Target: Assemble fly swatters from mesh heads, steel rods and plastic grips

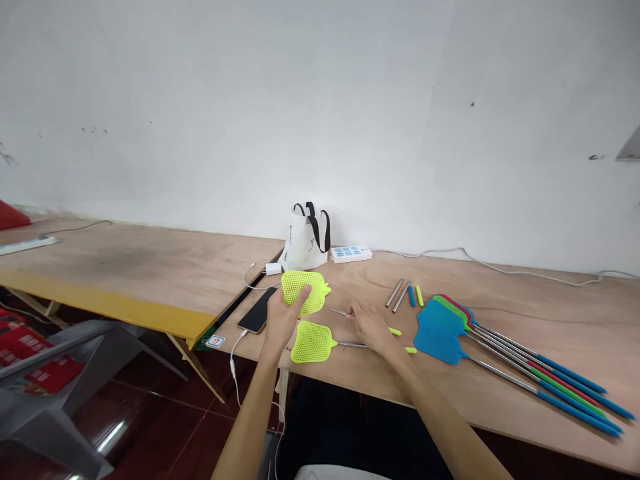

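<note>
Left fingers grip a yellow paddle, right fingers a rod, inside the tabletop edge.

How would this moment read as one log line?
left hand: holds yellow mesh head | right hand: holds metal rod | head and rod: apart | nearby: yellow swatter

Left forearm reaches forward, leaning inward; left hand pinches, thumb stretched on top, the rest mostly hidden! Over to the right forearm, slanting in too, right hand back-up, fingers bent and bunched. Hands apart!
</note>
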Demonstrator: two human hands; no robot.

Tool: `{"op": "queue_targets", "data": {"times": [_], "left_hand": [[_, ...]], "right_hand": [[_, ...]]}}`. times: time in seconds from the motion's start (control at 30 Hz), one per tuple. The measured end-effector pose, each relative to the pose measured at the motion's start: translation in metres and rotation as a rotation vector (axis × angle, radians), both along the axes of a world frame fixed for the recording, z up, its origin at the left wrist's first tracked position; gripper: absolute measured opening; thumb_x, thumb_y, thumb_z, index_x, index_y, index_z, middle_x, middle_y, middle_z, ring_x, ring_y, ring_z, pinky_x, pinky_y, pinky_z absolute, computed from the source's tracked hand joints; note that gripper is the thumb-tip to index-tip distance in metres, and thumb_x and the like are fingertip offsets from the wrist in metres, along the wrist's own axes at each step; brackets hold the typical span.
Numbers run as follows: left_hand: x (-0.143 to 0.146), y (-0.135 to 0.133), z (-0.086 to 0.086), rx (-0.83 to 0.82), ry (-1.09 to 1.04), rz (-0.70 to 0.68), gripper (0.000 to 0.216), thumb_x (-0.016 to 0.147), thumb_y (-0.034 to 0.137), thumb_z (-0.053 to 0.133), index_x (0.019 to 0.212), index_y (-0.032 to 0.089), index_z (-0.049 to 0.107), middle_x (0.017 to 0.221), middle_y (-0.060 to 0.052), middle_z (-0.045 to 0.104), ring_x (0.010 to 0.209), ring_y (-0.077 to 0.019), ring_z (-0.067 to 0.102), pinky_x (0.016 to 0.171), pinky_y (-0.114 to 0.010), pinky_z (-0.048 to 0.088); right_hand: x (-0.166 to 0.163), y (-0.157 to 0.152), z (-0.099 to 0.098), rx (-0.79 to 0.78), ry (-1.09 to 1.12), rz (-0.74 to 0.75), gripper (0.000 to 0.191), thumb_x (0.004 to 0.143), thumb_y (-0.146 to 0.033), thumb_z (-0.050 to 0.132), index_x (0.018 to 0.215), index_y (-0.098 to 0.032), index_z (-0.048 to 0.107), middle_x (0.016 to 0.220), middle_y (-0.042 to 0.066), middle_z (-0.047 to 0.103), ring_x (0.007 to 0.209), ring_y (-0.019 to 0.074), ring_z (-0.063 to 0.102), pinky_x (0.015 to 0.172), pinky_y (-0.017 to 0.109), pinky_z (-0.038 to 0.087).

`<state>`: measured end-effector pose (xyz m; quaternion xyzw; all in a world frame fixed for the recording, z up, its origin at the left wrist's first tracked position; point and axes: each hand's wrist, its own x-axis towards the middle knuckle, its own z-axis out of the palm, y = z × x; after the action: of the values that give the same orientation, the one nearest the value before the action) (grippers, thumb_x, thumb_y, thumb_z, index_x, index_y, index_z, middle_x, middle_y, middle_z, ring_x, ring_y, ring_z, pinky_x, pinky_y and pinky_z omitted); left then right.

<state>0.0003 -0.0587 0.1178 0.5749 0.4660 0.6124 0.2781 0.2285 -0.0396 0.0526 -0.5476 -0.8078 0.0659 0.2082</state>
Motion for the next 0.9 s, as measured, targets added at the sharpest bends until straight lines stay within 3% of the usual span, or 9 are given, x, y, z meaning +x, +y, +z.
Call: {"op": "queue_targets", "data": {"times": [0.13, 0.23, 0.43, 0.63, 0.73, 0.9], "left_hand": [[0.006, -0.002, 0.001, -0.029, -0.049, -0.034, 0.038, 0.080, 0.047, 0.077, 0.099, 0.013, 0.073, 0.093, -0.010, 0.076, 0.083, -0.0241, 0.073, 0.066, -0.029, 0.058], [0.014, -0.006, 0.003, -0.093, -0.148, -0.105, 0.041, 0.078, 0.047, 0.079, 0.099, 0.013, 0.072, 0.090, -0.009, 0.076, 0.072, -0.0204, 0.071, 0.056, -0.025, 0.055], [0.028, -0.019, 0.008, -0.236, -0.332, -0.284, 0.041, 0.077, 0.048, 0.081, 0.095, 0.013, 0.069, 0.081, -0.006, 0.073, 0.057, -0.0156, 0.065, 0.040, -0.020, 0.043], [0.039, -0.028, 0.014, -0.296, -0.337, -0.327, 0.045, 0.075, 0.051, 0.081, 0.097, 0.014, 0.068, 0.087, -0.009, 0.074, 0.064, -0.0195, 0.069, 0.046, -0.024, 0.050], [0.041, -0.031, 0.016, -0.313, -0.336, -0.338, 0.045, 0.075, 0.050, 0.081, 0.098, 0.013, 0.067, 0.088, -0.009, 0.075, 0.066, -0.0211, 0.071, 0.050, -0.026, 0.055], [0.042, -0.036, 0.019, -0.309, -0.346, -0.350, 0.042, 0.076, 0.048, 0.082, 0.097, 0.014, 0.068, 0.094, -0.011, 0.077, 0.077, -0.0251, 0.075, 0.058, -0.028, 0.059]], "right_hand": [[0.020, -0.018, 0.016, 0.040, 0.090, -0.023, 0.028, 0.106, -0.028, 0.031, 0.112, -0.021, 0.057, 0.107, 0.009, 0.071, 0.096, 0.0223, 0.065, 0.080, 0.032, 0.046], [0.038, -0.044, 0.028, 0.088, 0.279, -0.038, 0.035, 0.107, -0.039, 0.027, 0.111, -0.024, 0.059, 0.102, 0.007, 0.070, 0.093, 0.0226, 0.065, 0.079, 0.032, 0.047], [0.064, -0.096, 0.040, 0.029, 0.605, -0.094, 0.039, 0.101, -0.054, 0.043, 0.100, -0.023, 0.065, 0.086, 0.003, 0.066, 0.078, 0.0187, 0.059, 0.069, 0.029, 0.045], [0.077, -0.119, 0.045, -0.219, 1.103, -0.091, 0.037, 0.096, -0.058, 0.057, 0.103, -0.022, 0.062, 0.066, -0.007, 0.034, 0.055, 0.0097, 0.029, 0.048, 0.024, 0.022], [0.075, -0.129, 0.053, -0.294, 1.292, -0.041, 0.032, 0.095, -0.055, 0.060, 0.101, -0.023, 0.060, 0.063, -0.008, 0.031, 0.052, 0.0080, 0.021, 0.047, 0.024, 0.015], [0.065, -0.150, 0.070, -0.335, 1.406, 0.017, 0.033, 0.095, -0.055, 0.060, 0.092, -0.023, 0.058, 0.060, -0.008, 0.033, 0.048, 0.0066, 0.021, 0.045, 0.023, 0.016]]}}
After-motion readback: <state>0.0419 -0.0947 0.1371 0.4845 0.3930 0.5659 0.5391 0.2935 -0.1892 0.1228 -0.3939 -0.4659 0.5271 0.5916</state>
